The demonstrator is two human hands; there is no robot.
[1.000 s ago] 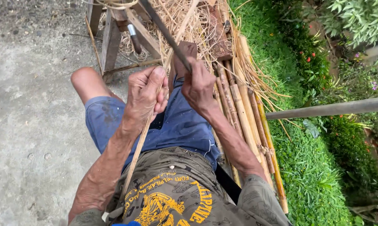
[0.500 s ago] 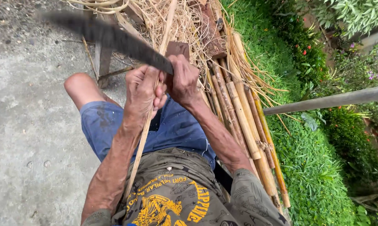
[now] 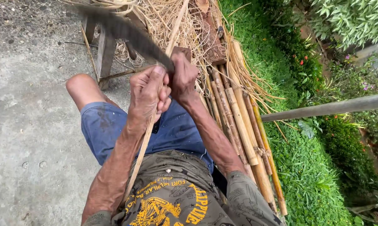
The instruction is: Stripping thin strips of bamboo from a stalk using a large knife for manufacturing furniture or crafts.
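While the left hand [image 3: 146,97] pinches a thin cane strip [image 3: 145,138] tight against the lap, the right hand [image 3: 182,77] is clenched round the handle of a dark blade [image 3: 126,31], whose edge meets the strip just above the left fingers, likely so the strip stays taut under the cut. Both hands sit close together, touching. Beside the right arm lies a bundle of bamboo poles [image 3: 243,129], near to reach; pale shavings [image 3: 168,21] heap beyond, beside a wooden stool [image 3: 103,50].
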